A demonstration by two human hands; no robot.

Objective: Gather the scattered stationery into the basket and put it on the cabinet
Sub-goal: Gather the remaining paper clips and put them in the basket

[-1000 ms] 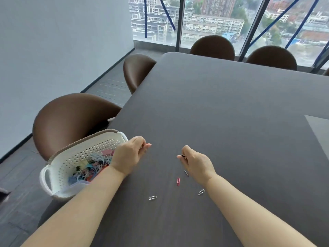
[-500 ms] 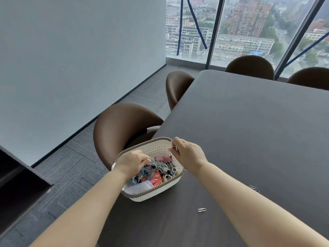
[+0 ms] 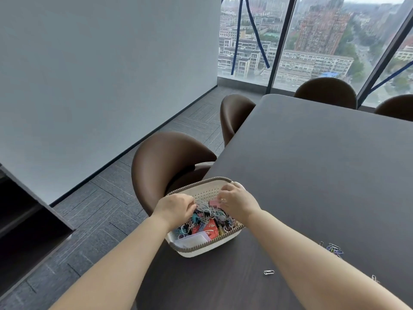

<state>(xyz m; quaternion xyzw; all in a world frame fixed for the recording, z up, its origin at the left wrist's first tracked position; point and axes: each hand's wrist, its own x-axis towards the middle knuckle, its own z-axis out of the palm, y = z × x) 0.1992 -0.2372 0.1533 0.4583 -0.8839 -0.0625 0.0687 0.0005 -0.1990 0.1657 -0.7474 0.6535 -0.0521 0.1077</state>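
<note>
The left hand (image 3: pixel 176 209) and right hand (image 3: pixel 238 202) bury their fingertips in the basket (image 3: pixel 201 247) (any grip cannot be told). At lower right, a forearm (image 3: pixel 312 265) hides part of a clip pile (image 3: pixel 334 248); the left edge cuts off the cabinet (image 3: pixel 26 220).

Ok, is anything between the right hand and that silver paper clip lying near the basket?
Only the basket's near rim: the right hand is over the basket, so it would likely have to lift over that. From rim to paper clip the table is bare.
</note>
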